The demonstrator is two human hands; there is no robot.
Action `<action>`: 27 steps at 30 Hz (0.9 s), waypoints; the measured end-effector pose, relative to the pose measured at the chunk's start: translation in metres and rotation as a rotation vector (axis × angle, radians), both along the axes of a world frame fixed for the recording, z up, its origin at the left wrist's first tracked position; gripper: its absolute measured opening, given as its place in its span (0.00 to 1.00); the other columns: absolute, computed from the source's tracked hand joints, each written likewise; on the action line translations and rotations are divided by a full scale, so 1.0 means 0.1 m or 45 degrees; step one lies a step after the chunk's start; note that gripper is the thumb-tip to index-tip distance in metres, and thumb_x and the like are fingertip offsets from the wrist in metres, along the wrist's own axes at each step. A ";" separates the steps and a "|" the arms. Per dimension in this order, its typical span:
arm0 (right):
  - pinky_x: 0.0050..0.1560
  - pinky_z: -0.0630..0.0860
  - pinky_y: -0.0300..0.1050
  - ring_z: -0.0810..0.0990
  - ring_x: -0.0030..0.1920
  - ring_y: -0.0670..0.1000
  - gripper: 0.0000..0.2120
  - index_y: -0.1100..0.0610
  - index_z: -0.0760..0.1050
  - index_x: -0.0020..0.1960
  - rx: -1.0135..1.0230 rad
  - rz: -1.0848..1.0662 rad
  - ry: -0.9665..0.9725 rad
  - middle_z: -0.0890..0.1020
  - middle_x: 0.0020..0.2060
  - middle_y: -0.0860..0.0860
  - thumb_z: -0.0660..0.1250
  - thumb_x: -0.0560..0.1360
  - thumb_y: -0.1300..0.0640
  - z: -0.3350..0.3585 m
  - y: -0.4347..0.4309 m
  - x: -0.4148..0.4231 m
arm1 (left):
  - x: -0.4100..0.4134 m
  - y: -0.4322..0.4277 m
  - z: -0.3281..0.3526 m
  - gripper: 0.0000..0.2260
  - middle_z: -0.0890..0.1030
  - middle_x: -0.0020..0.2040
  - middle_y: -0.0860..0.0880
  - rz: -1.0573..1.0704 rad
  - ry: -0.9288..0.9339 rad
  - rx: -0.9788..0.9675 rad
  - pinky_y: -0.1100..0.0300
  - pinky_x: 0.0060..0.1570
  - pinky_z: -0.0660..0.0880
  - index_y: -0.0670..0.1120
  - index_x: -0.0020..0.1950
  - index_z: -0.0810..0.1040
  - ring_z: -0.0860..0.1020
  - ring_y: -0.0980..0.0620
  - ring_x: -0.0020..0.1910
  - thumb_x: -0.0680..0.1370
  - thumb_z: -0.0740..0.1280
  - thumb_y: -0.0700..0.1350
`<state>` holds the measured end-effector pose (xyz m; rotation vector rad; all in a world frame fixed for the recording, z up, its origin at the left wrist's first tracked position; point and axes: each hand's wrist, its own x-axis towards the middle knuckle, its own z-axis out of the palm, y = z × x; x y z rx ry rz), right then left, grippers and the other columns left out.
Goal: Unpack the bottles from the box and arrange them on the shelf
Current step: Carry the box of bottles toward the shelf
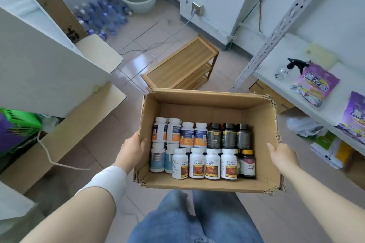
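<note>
Both arms are stretched forward and slightly inward, the forearms bare, and a white band (110,181) is worn round the left wrist. The left hand (131,152) is clasped on the left wall of the box (207,95), its thumb hooked over the rim and the fingers hidden outside. The right hand (281,157) is set against the right wall, the thumb laid along the rim, the fingers hidden behind it.

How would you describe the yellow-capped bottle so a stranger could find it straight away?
Find the open cardboard box the person carries. At the right end of its near row, past four white bottles, stands the yellow-capped bottle: the only dark one with a yellow lid.
</note>
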<state>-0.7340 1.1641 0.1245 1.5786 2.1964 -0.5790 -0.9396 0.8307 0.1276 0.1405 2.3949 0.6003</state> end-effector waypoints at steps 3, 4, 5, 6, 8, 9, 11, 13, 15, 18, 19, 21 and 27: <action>0.42 0.69 0.47 0.74 0.42 0.59 0.17 0.65 0.71 0.44 -0.025 0.057 0.000 0.74 0.38 0.60 0.54 0.81 0.52 -0.07 0.48 -0.54 | -0.39 0.35 -0.04 0.13 0.79 0.57 0.43 0.079 -0.011 -0.020 0.52 0.54 0.74 0.46 0.64 0.71 0.76 0.44 0.51 0.81 0.56 0.45; 0.41 0.68 0.46 0.72 0.41 0.58 0.17 0.65 0.70 0.43 -0.031 0.086 0.001 0.74 0.38 0.60 0.55 0.81 0.52 -0.09 0.63 -0.73 | -0.53 0.46 -0.05 0.13 0.79 0.57 0.43 0.109 -0.013 -0.025 0.51 0.55 0.74 0.46 0.64 0.71 0.76 0.42 0.53 0.81 0.56 0.45; 0.41 0.67 0.45 0.71 0.40 0.57 0.17 0.65 0.69 0.41 -0.040 0.120 -0.001 0.74 0.38 0.60 0.55 0.81 0.53 -0.11 0.77 -0.94 | -0.66 0.57 -0.06 0.13 0.79 0.57 0.42 0.135 -0.014 -0.026 0.50 0.56 0.74 0.46 0.64 0.71 0.76 0.42 0.53 0.81 0.56 0.45; 0.40 0.65 0.45 0.71 0.40 0.57 0.18 0.65 0.69 0.39 -0.042 0.156 -0.006 0.75 0.39 0.62 0.55 0.81 0.53 -0.12 0.91 -1.15 | -0.79 0.66 -0.08 0.13 0.79 0.57 0.42 0.161 -0.016 -0.027 0.50 0.56 0.74 0.46 0.64 0.72 0.76 0.41 0.54 0.81 0.56 0.45; 0.40 0.64 0.45 0.72 0.41 0.59 0.18 0.67 0.71 0.41 -0.025 0.230 -0.023 0.76 0.40 0.63 0.55 0.81 0.54 -0.12 1.13 -1.57 | -1.00 0.84 -0.11 0.13 0.79 0.56 0.42 0.217 -0.026 -0.027 0.51 0.55 0.74 0.46 0.63 0.72 0.76 0.40 0.53 0.81 0.56 0.45; 0.40 0.64 0.45 0.72 0.42 0.59 0.18 0.68 0.72 0.44 -0.020 0.259 -0.026 0.75 0.40 0.62 0.55 0.81 0.54 -0.10 1.22 -1.78 | -1.09 0.92 -0.13 0.13 0.79 0.56 0.42 0.248 -0.034 -0.024 0.52 0.54 0.74 0.46 0.63 0.71 0.76 0.40 0.53 0.81 0.56 0.45; 0.40 0.65 0.45 0.73 0.44 0.60 0.18 0.70 0.73 0.48 -0.026 0.317 -0.030 0.74 0.41 0.62 0.55 0.81 0.54 -0.10 1.40 -2.19 | -1.30 1.05 -0.17 0.13 0.79 0.56 0.41 0.316 -0.043 -0.018 0.52 0.53 0.73 0.46 0.63 0.71 0.76 0.40 0.52 0.80 0.56 0.45; 0.41 0.66 0.46 0.74 0.45 0.60 0.19 0.71 0.73 0.51 -0.030 0.366 -0.058 0.75 0.44 0.63 0.55 0.81 0.53 -0.15 1.58 -2.60 | -1.53 1.17 -0.24 0.13 0.79 0.56 0.41 0.381 -0.047 0.000 0.53 0.53 0.72 0.46 0.64 0.71 0.76 0.39 0.53 0.80 0.56 0.44; 0.42 0.67 0.47 0.74 0.45 0.60 0.20 0.70 0.73 0.53 -0.014 0.406 -0.087 0.77 0.47 0.64 0.54 0.81 0.52 -0.26 1.73 -2.96 | -1.78 1.28 -0.36 0.14 0.79 0.57 0.41 0.430 -0.060 0.009 0.53 0.53 0.72 0.46 0.65 0.71 0.76 0.39 0.54 0.81 0.56 0.44; 0.43 0.69 0.49 0.76 0.48 0.63 0.20 0.70 0.73 0.52 -0.001 0.400 -0.109 0.78 0.50 0.66 0.55 0.80 0.52 -0.48 1.89 -3.43 | -2.11 1.44 -0.59 0.14 0.79 0.57 0.41 0.496 -0.110 -0.003 0.53 0.53 0.72 0.46 0.65 0.70 0.76 0.39 0.55 0.81 0.56 0.45; 0.44 0.70 0.49 0.76 0.49 0.63 0.20 0.71 0.73 0.53 0.002 0.410 -0.116 0.78 0.50 0.67 0.55 0.80 0.52 -0.54 1.94 -3.58 | -2.20 1.48 -0.66 0.14 0.79 0.57 0.40 0.515 -0.124 -0.010 0.53 0.53 0.71 0.45 0.65 0.70 0.76 0.39 0.55 0.81 0.56 0.45; 0.44 0.69 0.49 0.77 0.51 0.65 0.21 0.72 0.73 0.53 -0.001 0.473 -0.142 0.78 0.50 0.68 0.56 0.80 0.53 -0.65 2.03 -3.90 | -2.36 1.57 -0.78 0.14 0.78 0.58 0.40 0.558 -0.148 -0.016 0.53 0.53 0.70 0.44 0.65 0.70 0.75 0.39 0.55 0.81 0.56 0.45; 0.50 0.72 0.51 0.76 0.55 0.65 0.21 0.71 0.72 0.55 -0.016 0.650 -0.231 0.78 0.53 0.67 0.55 0.81 0.52 -0.92 2.21 -4.78 | -2.73 1.75 -1.08 0.14 0.78 0.58 0.39 0.720 -0.236 -0.025 0.52 0.53 0.71 0.45 0.66 0.69 0.75 0.38 0.55 0.81 0.57 0.45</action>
